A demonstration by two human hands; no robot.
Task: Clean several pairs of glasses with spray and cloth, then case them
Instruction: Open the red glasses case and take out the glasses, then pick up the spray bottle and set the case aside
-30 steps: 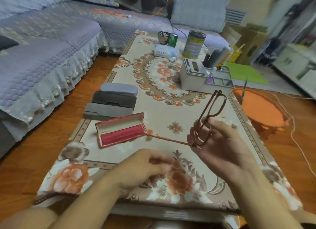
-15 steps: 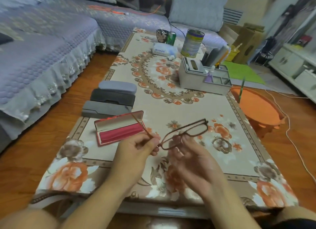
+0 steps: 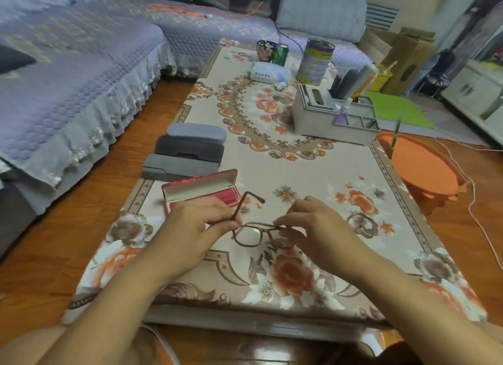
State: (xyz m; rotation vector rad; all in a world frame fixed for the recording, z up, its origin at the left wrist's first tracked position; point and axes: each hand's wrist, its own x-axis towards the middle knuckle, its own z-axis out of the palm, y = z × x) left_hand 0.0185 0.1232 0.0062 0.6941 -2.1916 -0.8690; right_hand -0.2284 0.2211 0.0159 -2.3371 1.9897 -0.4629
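Observation:
Brown-framed glasses [image 3: 251,235] hang just above the flowered tablecloth [image 3: 313,174] near the table's front edge. My left hand [image 3: 201,223] pinches the frame's left corner, where one temple arm sticks up and away. My right hand [image 3: 315,228] pinches the top of the frame at its right side. An open red case [image 3: 200,191] with a red lining lies just behind my left hand. Three closed cases lie behind it: a dark grey one [image 3: 179,167], a black one [image 3: 189,149] and a light grey one [image 3: 196,132].
A grey organiser box [image 3: 329,119] holding a small spray bottle [image 3: 343,113] stands mid-table on the right. Behind it are a tin can [image 3: 315,62], a tissue pack [image 3: 268,73], a cup and a green can. An orange stool [image 3: 422,166] stands right of the table, a sofa [image 3: 68,78] left.
The glasses came down from held high in my right hand to low over the table. My left hand rose from the table and took the frame's left corner. The camera tilted down.

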